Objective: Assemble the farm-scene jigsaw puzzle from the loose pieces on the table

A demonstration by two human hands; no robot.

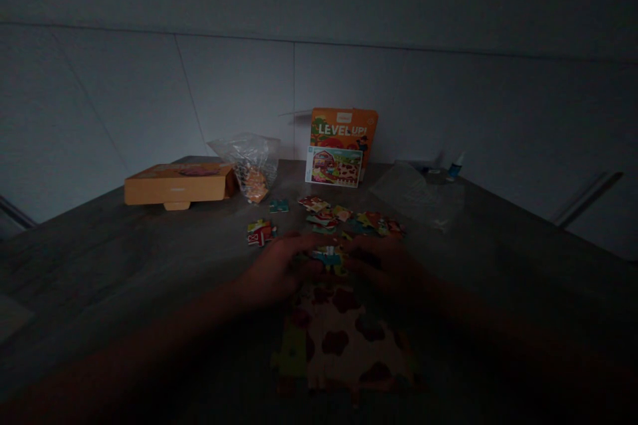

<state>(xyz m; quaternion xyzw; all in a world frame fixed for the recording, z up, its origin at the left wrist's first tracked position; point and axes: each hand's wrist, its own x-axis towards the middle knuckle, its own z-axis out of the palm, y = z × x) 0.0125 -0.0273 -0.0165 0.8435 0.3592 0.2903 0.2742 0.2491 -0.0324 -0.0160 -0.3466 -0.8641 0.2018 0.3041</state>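
In dim light, my left hand (282,269) and my right hand (386,257) face each other over the table, fingers bent inward. Between their fingertips are blue and yellow-green jigsaw puzzle pieces (329,257), gripped from both sides. Closer to me lies a joined jigsaw section (349,339) with a brown-spotted cow pattern. A heap of loose puzzle pieces (323,214) lies just beyond my hands. To the left are a small red-and-yellow group of pieces (260,233) and a teal piece (279,206). Shadow hides parts of my fingers.
An orange box (179,184) lies at the back left beside a clear bag (255,166) holding pieces. An orange "LEVEL UP!" box (343,127) stands against the wall behind a picture card (333,167). Clear plastic wrap (419,192) and a small bottle (456,166) are at the right.
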